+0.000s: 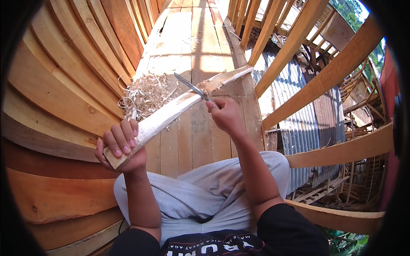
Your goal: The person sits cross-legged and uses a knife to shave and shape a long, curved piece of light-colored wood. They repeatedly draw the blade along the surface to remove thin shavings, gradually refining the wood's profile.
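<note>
A long pale piece of wood (171, 110), partly stripped, slants from near my left knee up to the right. Its far end lies by the railing on the right. My left hand (121, 145) is wrapped around its near end. In my right hand (224, 113) is a knife (191, 86), the handle mostly hidden in my closed fingers. The blade points up and left and lies across the wood, near a rough, darker patch with curled fibres. Left of the wood sits a heap of thin wood shavings (149, 94).
I sit cross-legged on a plank floor (171, 149) scattered with shavings. A wall of overlapping boards (60, 85) rises on the left. To the right stands a slatted wooden railing (324, 77); beyond it are corrugated metal sheets (297, 123) and piled timber lower down.
</note>
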`<state>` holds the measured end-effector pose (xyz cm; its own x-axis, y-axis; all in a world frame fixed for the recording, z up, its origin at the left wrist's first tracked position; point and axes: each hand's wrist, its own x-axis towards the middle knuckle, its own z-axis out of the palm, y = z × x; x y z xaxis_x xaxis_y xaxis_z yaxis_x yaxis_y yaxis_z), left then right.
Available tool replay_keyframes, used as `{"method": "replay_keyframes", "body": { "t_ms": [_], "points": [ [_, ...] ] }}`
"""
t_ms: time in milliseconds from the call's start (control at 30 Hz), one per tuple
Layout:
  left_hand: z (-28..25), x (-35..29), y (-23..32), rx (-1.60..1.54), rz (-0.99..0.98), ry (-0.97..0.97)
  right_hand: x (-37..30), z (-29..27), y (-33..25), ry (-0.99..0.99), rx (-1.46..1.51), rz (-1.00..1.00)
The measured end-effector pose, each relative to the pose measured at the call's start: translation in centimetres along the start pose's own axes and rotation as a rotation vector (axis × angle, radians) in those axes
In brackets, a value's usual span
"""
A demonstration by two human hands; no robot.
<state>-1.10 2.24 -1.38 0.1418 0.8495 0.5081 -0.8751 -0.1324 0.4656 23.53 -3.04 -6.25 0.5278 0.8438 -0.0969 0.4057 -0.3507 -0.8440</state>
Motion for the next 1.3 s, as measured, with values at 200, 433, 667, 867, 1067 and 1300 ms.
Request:
{"method": "replay_keyframes", "body": {
  "t_ms": [200, 433, 667, 867, 1067, 1300],
  "points": [
    [0.1, 0.1, 0.0, -0.004, 0.003, -0.009, -1.1, 0.3, -2.0, 0.207, -0.268, -0.031],
    [0.3, 0.3, 0.1, 0.016, 0.01, -0.031, -0.5, -0.5, -0.7, 0.33, -0.251, -0.301],
    [0.6, 0.0, 0.0, 0.022, 0.023, -0.087, 1.7, -1.4, 1.4, 0.216, 0.193, -0.345],
    [0.0, 0.1, -0.1, 0.011, 0.029, -0.072, 0.6, -2.0, 0.6, 0.049, 0.153, -0.19],
    [0.5, 0.1, 0.0, 0.02, 0.021, -0.072, -0.1, -1.1, -0.4, 0.096, -0.015, -0.193],
    [-0.1, 0.0, 0.0, 0.003, 0.034, -0.058, -1.0, -0.3, -1.6, 0.262, -0.337, -0.284]
  ]
}}
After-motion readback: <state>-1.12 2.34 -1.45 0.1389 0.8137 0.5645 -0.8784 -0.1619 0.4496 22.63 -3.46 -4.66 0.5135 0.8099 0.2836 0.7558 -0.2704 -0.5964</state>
